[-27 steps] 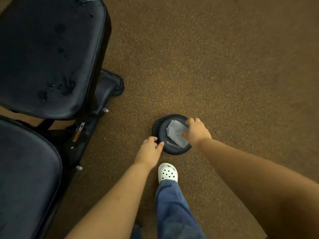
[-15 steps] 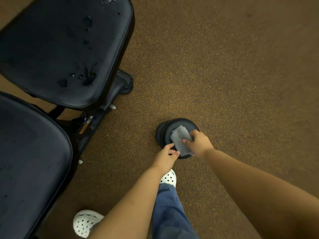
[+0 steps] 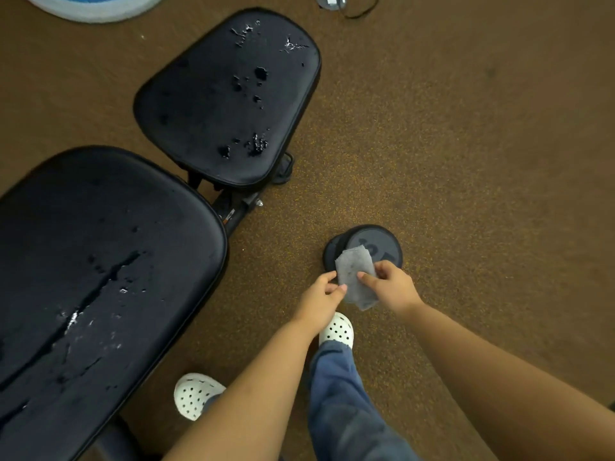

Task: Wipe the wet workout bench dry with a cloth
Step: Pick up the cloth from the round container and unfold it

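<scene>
A folded grey cloth (image 3: 355, 277) hangs above a dark round weight (image 3: 372, 242) on the floor. My right hand (image 3: 391, 286) pinches the cloth's right side between thumb and fingers. My left hand (image 3: 321, 297) touches the cloth's left edge with its fingertips. The black workout bench stands to the left: its seat pad (image 3: 229, 98) and its long back pad (image 3: 93, 271) both carry water drops and streaks.
Brown speckled carpet (image 3: 466, 144) covers the floor. The bench's metal frame (image 3: 238, 207) shows between the pads. My white perforated clogs (image 3: 336, 329) stand below the hands. A blue and white round thing (image 3: 96, 5) and a cable (image 3: 352, 6) lie at the top edge.
My right hand lifted the cloth off the weight and my left hand came up to its left edge. The view rose and pulled back, showing more of the bench.
</scene>
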`<action>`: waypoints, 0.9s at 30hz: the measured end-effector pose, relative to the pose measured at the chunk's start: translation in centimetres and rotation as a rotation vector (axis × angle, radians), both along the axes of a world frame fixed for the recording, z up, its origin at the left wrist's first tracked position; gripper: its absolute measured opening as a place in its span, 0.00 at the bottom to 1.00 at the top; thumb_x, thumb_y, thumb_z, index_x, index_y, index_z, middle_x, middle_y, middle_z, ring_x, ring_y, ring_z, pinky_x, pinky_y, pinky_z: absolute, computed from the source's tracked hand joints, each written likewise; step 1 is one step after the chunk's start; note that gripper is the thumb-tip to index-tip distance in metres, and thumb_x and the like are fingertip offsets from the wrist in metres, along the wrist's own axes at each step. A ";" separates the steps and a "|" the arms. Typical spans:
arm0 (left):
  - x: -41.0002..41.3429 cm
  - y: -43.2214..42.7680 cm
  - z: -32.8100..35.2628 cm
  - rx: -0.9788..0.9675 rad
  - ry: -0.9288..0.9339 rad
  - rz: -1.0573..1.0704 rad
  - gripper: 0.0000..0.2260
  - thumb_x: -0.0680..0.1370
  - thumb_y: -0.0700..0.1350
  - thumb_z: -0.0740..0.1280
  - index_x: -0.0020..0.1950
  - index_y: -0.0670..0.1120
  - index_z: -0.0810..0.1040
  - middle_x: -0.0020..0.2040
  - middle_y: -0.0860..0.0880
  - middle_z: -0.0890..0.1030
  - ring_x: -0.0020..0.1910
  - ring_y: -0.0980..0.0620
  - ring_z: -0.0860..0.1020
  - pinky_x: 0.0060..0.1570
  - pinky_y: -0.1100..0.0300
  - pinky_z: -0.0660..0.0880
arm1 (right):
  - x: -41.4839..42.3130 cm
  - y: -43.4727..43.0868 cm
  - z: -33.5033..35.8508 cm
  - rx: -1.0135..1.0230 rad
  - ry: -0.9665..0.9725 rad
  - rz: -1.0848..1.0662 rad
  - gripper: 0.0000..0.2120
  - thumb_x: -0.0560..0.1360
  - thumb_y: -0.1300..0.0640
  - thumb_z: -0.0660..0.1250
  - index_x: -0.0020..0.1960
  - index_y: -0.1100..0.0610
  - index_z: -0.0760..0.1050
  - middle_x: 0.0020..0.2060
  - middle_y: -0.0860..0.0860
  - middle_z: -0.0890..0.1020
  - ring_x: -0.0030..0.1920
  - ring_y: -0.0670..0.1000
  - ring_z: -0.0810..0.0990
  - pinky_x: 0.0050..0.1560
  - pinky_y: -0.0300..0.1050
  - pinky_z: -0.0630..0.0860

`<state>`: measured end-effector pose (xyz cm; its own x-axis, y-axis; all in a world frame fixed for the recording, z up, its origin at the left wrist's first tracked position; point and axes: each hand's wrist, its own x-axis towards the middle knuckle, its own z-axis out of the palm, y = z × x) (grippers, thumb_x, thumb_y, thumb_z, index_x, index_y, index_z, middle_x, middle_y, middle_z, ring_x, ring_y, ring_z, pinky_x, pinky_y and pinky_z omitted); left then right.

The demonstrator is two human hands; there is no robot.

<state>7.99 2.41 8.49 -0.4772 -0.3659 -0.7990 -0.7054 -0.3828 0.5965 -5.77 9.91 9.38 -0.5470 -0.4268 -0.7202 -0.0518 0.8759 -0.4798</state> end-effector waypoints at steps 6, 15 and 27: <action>4.2 -1.2 5.6 -0.077 0.050 0.101 0.19 0.81 0.48 0.62 0.71 0.47 0.68 0.61 0.48 0.77 0.59 0.53 0.75 0.54 0.61 0.70 | 4.1 -1.3 5.7 -0.132 -0.056 -0.011 0.08 0.74 0.52 0.70 0.45 0.55 0.75 0.38 0.46 0.77 0.37 0.43 0.74 0.33 0.31 0.67; 12.5 -7.1 17.6 -0.304 0.089 0.238 0.16 0.81 0.50 0.62 0.67 0.47 0.72 0.56 0.53 0.77 0.54 0.57 0.76 0.45 0.67 0.71 | 12.4 -8.1 17.5 -0.339 -0.303 -0.058 0.12 0.72 0.51 0.72 0.50 0.55 0.75 0.50 0.56 0.82 0.51 0.55 0.82 0.54 0.56 0.79; 26.1 -12.8 28.4 -0.563 0.146 0.468 0.20 0.79 0.47 0.66 0.68 0.58 0.63 0.50 0.55 0.79 0.47 0.61 0.79 0.41 0.70 0.75 | 25.6 -16.5 28.7 -0.460 -0.554 -0.026 0.17 0.73 0.57 0.72 0.58 0.59 0.70 0.55 0.56 0.81 0.52 0.53 0.83 0.52 0.56 0.80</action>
